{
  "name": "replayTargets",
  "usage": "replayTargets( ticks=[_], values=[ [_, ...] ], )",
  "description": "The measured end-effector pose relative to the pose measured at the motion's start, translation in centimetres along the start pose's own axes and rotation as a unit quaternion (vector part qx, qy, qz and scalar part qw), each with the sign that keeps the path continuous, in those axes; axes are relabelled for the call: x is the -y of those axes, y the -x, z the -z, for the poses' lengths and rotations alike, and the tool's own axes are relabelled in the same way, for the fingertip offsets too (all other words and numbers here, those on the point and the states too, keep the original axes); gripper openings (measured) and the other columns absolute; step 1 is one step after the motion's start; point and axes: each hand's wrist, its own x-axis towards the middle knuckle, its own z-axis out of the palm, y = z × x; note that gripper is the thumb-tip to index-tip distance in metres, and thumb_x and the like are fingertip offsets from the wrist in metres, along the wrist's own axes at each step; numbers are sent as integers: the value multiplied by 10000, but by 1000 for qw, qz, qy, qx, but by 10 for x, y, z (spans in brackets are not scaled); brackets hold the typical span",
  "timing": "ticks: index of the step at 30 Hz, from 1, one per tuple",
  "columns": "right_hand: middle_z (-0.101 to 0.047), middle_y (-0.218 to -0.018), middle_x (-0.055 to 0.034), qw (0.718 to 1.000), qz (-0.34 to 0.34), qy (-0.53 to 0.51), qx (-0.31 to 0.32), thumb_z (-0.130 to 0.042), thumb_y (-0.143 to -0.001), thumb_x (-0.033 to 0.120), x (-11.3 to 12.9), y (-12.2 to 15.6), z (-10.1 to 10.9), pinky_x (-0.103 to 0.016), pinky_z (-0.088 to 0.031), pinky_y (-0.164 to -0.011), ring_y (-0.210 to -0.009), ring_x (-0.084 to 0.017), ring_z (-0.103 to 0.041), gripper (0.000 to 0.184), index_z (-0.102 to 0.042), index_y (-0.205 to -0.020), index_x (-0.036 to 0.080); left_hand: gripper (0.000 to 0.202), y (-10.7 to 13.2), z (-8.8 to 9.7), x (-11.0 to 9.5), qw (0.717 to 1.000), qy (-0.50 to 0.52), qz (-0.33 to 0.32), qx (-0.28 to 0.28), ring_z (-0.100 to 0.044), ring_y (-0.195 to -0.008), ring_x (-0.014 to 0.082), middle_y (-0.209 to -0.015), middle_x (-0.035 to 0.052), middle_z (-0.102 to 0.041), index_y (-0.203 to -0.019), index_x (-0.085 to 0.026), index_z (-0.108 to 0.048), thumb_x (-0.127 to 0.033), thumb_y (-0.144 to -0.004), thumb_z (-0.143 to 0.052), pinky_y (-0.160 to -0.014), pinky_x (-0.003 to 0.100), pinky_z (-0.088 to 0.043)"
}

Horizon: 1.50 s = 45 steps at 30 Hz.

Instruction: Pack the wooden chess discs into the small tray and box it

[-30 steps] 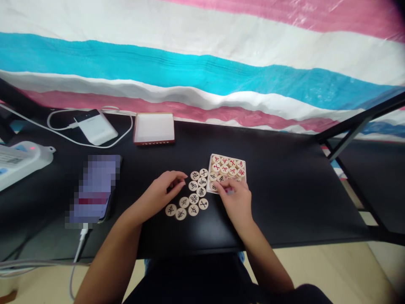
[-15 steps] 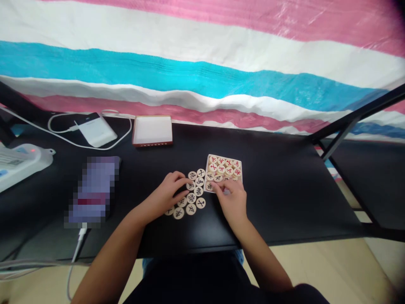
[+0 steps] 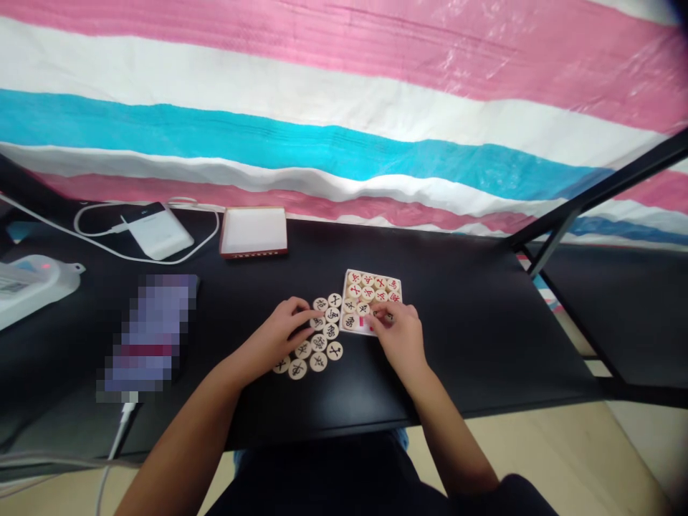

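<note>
Head view: looking forward and down at both hands over a black counter [image 3: 473, 344].
Black-marked pieces: round wooden xiangqi pieces [image 3: 319, 362] lie in a loose single layer, just left of the tray and directly beyond the left hand.
Red-marked pieces: round wooden xiangqi pieces [image 3: 368, 290] sit packed in rows in a shallow white tray [image 3: 359, 331], which lies square to the counter's far edge, with its long axis hard to tell.
Left hand [image 3: 274, 335]: open but loosely curved, fingers close together, reaching rightward; its fingertips [image 3: 307, 317] lie on or just against the near-left side of the black-marked pieces. No piece is clearly held.
Right hand [image 3: 402, 338]: curved and gathered, coming from the near right; its fingertips [image 3: 376, 313] reach the near-right part of the tray, among the red-marked pieces. Whether they pinch a piece is hidden.
Between hands: the black-marked pieces lie nearer the left hand, and the tray nearer the right hand.
Farther left: a white-lined box with a reddish edge [image 3: 253, 231] sits far on the counter, beside a white power bank [image 3: 157, 231] with a white cable [image 3: 145, 254].
Left edge: a pixelated phone [image 3: 151, 333] and a white power strip [image 3: 32, 281].
Behind: a striped plastic sheet [image 3: 333, 122].
</note>
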Motion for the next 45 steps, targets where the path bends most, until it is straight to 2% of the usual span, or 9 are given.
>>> replayTargets(
  ticks=[5,10,13,20,30,35,38,42,45],
  values=[
    [-629,-722,-19,1000,-2,-10,-10,-600,-707,264,-1,0,6,-310,-382,-686,-703,-191,-493,81,-628,-762,212,292,-1,2,-1,1000,6,5,2,-490,-975,177,-1035,51,-479,-1142,-261,-548,-268,-861,-469,-899,354,-425],
    [-583,-752,-30,997,-44,2,-70,-589,-676,240,-10,4,15,-314,-381,-687,-735,-194,-499,107,-552,-763,190,271,-1,3,-2,1000,28,10,4,-495,-1003,182,-1076,53,-503,-1113,-249,-551,-307,-858,-480,-907,354,-423],
    [-561,-739,-16,996,-68,-4,-49,-597,-661,250,-15,4,16,-301,-377,-659,-717,-187,-493,154,-494,-764,200,274,-1,4,-1,999,37,19,13,-501,-989,177,-1071,46,-522,-1114,-250,-542,-327,-859,-479,-881,335,-436],
    [-558,-720,-3,999,-53,-4,5,-644,-648,286,-16,0,10,-301,-375,-672,-711,-182,-488,208,-459,-705,210,276,0,3,0,998,40,27,26,-496,-989,179,-1071,48,-523,-1112,-243,-536,-338,-861,-474,-880,340,-433],
    [-541,-707,3,997,-60,-13,-38,-574,-672,237,-16,6,19,-271,-367,-604,-635,-148,-456,103,-479,-694,203,254,0,4,-1,999,37,33,11,-500,-1001,178,-1082,56,-528,-1071,-221,-542,-349,-867,-462,-892,338,-434],
    [-493,-655,19,996,-57,-37,-54,-528,-698,229,-25,2,16,-251,-362,-537,-539,-118,-413,55,-482,-703,199,258,0,5,-2,999,29,31,1,-500,-1013,186,-1085,60,-532,-1073,-222,-539,-354,-868,-457,-906,361,-425],
    [-498,-658,16,996,-51,-23,-64,-535,-704,241,-28,-4,14,-257,-367,-551,-548,-121,-423,70,-480,-697,198,261,0,7,-3,999,21,33,-4,-495,-1013,183,-1085,59,-526,-1087,-220,-531,-346,-873,-452,-912,361,-419],
    [-541,-693,-7,996,-25,20,-79,-548,-703,235,-12,-6,18,-285,-369,-616,-644,-155,-459,65,-496,-692,200,263,1,7,-3,1000,12,24,-14,-494,-1014,181,-1089,61,-525,-1101,-214,-529,-323,-872,-459,-920,357,-414],
    [-573,-751,-22,998,17,-39,-35,-532,-742,259,16,0,17,-285,-384,-629,-672,-156,-476,59,-526,-734,200,269,1,8,-8,999,16,13,-31,-508,-1004,178,-1111,64,-526,-1110,-217,-526,-319,-868,-469,-902,350,-431]
  ],
)
